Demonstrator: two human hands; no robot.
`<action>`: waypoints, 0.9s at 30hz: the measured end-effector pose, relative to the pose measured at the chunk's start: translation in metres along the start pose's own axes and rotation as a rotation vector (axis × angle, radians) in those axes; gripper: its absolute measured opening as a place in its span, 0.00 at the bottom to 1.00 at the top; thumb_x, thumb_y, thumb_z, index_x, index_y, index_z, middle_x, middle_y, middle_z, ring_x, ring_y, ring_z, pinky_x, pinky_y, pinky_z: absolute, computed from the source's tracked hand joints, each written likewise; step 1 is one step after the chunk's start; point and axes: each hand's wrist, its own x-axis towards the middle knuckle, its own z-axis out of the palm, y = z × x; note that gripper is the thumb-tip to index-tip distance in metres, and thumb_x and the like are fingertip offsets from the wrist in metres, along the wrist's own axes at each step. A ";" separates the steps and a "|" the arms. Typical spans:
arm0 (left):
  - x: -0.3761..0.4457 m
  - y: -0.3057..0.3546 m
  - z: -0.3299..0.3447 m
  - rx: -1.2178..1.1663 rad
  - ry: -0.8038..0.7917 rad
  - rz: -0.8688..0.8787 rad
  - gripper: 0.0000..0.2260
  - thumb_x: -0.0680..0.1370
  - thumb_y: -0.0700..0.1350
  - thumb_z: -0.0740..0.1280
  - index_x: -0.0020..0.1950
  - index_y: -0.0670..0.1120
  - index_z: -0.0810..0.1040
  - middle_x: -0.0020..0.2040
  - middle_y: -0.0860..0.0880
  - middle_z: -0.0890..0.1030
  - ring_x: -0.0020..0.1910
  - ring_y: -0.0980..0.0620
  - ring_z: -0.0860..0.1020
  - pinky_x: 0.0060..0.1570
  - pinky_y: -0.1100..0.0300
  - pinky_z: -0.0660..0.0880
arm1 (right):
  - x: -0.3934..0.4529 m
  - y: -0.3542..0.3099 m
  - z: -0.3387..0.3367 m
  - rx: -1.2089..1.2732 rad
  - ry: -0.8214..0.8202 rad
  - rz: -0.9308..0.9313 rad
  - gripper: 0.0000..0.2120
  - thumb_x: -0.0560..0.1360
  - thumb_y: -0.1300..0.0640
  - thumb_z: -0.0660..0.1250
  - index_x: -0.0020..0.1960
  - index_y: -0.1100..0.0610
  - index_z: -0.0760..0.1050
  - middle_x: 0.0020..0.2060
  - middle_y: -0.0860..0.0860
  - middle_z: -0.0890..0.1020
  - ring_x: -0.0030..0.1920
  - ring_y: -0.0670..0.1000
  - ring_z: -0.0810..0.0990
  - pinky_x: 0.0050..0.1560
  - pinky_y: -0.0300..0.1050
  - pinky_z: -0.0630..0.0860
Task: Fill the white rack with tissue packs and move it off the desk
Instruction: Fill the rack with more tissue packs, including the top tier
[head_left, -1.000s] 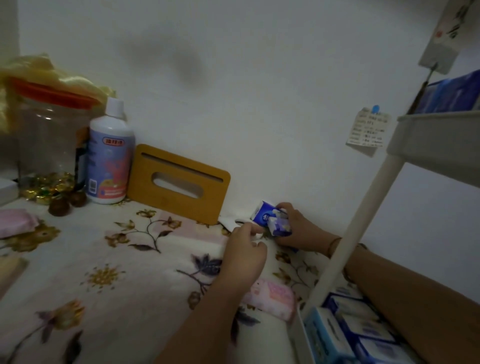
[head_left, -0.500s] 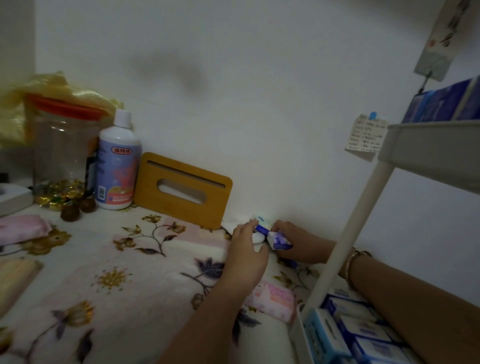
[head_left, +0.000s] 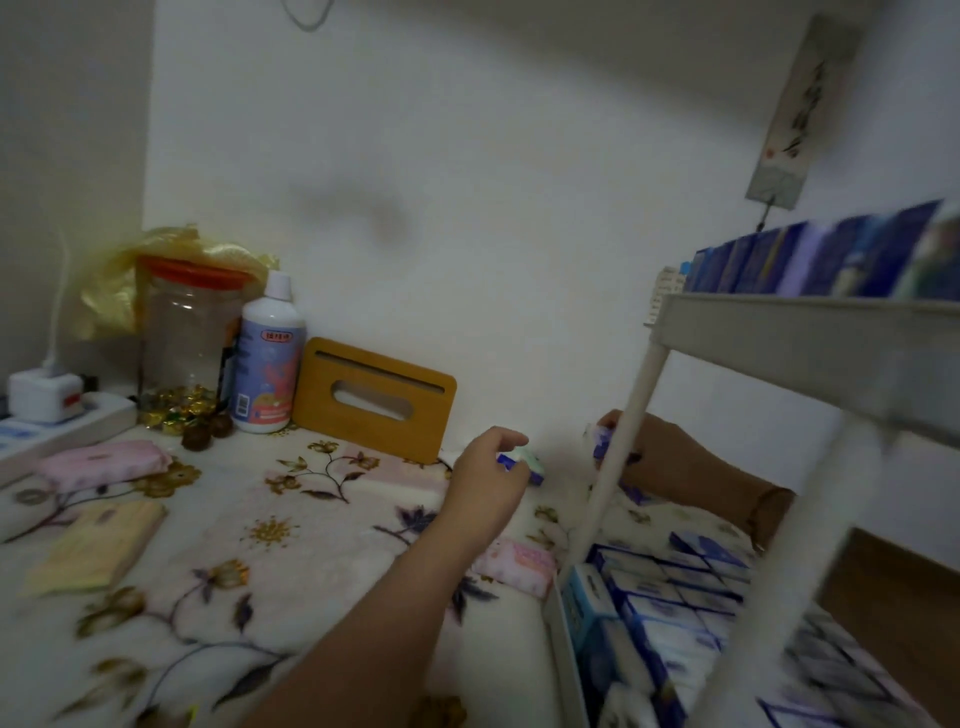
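The hands have come apart since a moment ago. The right hand grips a blue tissue pack behind the white rack post; its long axis is too blurred to tell. The left hand pinches a second pack, lying roughly level near the wall. Open floral cloth spreads leftward.
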 end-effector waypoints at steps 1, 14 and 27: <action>-0.010 0.011 -0.003 0.033 0.002 0.025 0.11 0.78 0.40 0.62 0.59 0.49 0.76 0.59 0.51 0.76 0.57 0.52 0.76 0.50 0.63 0.70 | -0.015 -0.004 -0.008 -0.007 -0.007 0.011 0.02 0.75 0.64 0.67 0.43 0.61 0.75 0.35 0.61 0.78 0.41 0.63 0.80 0.36 0.33 0.71; -0.180 0.164 -0.036 0.025 0.074 0.501 0.18 0.78 0.58 0.60 0.39 0.43 0.71 0.34 0.45 0.77 0.32 0.47 0.73 0.34 0.55 0.70 | -0.211 -0.080 -0.089 -0.134 0.074 -0.075 0.12 0.71 0.49 0.70 0.51 0.50 0.72 0.46 0.48 0.77 0.44 0.47 0.75 0.38 0.36 0.69; -0.231 0.275 -0.002 0.327 -0.334 0.323 0.16 0.68 0.50 0.76 0.51 0.48 0.75 0.36 0.48 0.79 0.33 0.52 0.82 0.34 0.57 0.80 | -0.306 -0.123 -0.162 -0.244 0.426 -0.248 0.23 0.68 0.47 0.70 0.60 0.47 0.66 0.55 0.44 0.69 0.52 0.47 0.74 0.49 0.45 0.75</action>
